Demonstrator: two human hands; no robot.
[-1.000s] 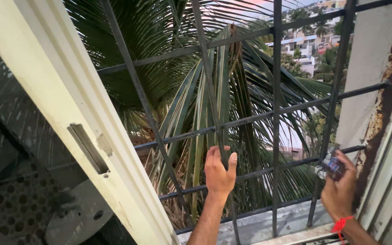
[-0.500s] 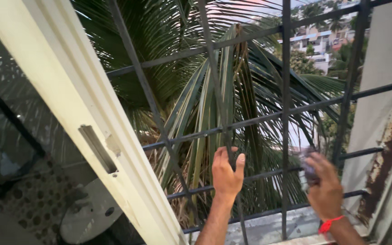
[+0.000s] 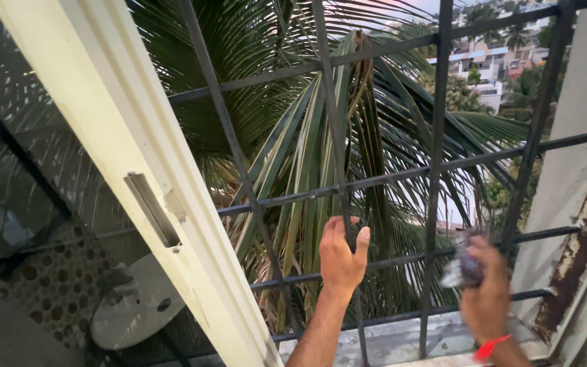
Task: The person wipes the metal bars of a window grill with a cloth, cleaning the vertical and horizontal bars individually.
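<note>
The left hand (image 3: 340, 255) has its grip closed around a vertical bar of the dark metal window grille (image 3: 436, 170), thumb on one side and fingers wrapped behind, at the level between the two lowest crossbars. The right hand (image 3: 487, 292) is blurred; its grip is curled about a small crumpled pale cloth or wad (image 3: 458, 269), held up against the grille just beside the next upright bar, though how tightly it is clutched cannot be told. A red band (image 3: 490, 348) circles that wrist. Below both hands runs the grey stone sill (image 3: 402, 340). To the left stands the cream sliding window frame (image 3: 137, 183) with a recessed handle slot, its glass reflecting a patterned surface. To the right is a rust-stained wall edge (image 3: 582, 238). Beyond the bars hang green palm fronds (image 3: 287, 136), with buildings far off.
</note>
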